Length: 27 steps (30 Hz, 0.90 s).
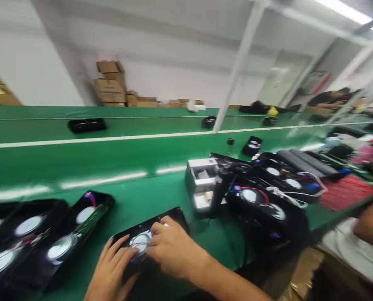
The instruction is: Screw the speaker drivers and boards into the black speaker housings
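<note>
A black speaker housing [178, 216] lies on the green bench in front of me, with a round silver speaker magnet [140, 243] in its middle. My left hand [111, 267] rests over its left part, fingers spread and touching the housing and the magnet's edge. Curled and pinched together, the fingers of my right hand [170, 248] are at the magnet's right side. Whatever lies between those fingertips is hidden by the hand and by blur.
Several similar black housings [70, 246] with silver magnets and wires lie at left. Right of my hands stand a grey metal box [191, 177] and more wired housings [258, 209]. A red mesh bundle [346, 192] lies further right, near a person's arm [369, 221]. A shelf [148, 125] runs behind.
</note>
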Motion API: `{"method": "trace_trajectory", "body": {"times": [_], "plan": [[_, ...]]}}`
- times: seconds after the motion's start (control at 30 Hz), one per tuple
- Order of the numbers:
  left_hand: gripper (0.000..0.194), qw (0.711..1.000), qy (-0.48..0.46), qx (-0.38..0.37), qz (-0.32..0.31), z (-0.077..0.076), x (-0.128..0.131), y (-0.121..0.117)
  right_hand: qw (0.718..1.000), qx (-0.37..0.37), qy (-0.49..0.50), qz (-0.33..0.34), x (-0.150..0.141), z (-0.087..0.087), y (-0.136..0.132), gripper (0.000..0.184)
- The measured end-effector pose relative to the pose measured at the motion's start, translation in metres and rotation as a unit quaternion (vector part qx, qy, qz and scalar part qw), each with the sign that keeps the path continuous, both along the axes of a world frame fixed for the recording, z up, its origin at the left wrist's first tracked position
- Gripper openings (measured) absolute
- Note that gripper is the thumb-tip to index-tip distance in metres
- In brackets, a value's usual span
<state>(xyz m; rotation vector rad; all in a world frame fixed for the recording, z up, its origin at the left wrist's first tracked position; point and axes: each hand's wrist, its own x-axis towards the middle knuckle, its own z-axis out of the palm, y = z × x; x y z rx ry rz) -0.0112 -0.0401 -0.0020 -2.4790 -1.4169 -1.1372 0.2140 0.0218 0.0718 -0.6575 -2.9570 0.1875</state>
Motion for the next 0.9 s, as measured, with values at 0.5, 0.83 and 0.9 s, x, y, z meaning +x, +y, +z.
{"method": "trace_trajectory", "body": {"times": [0.5, 0.83, 0.9], "plan": [[0.029, 0.995, 0.030, -0.079, 0.060, -0.001, 0.012, -0.016, 0.995, -0.056, -0.087, -0.001, -0.005, 0.020, -0.001, 0.018], [0.017, 0.996, -0.039, -0.065, 0.042, 0.003, 0.019, -0.018, 0.987, -0.124, -0.096, 0.042, -0.001, 0.019, 0.011, 0.018], [0.017, 0.997, -0.041, -0.059, 0.025, 0.005, 0.017, -0.016, 0.989, -0.116, -0.087, 0.027, -0.001, 0.018, 0.004, 0.012]]}}
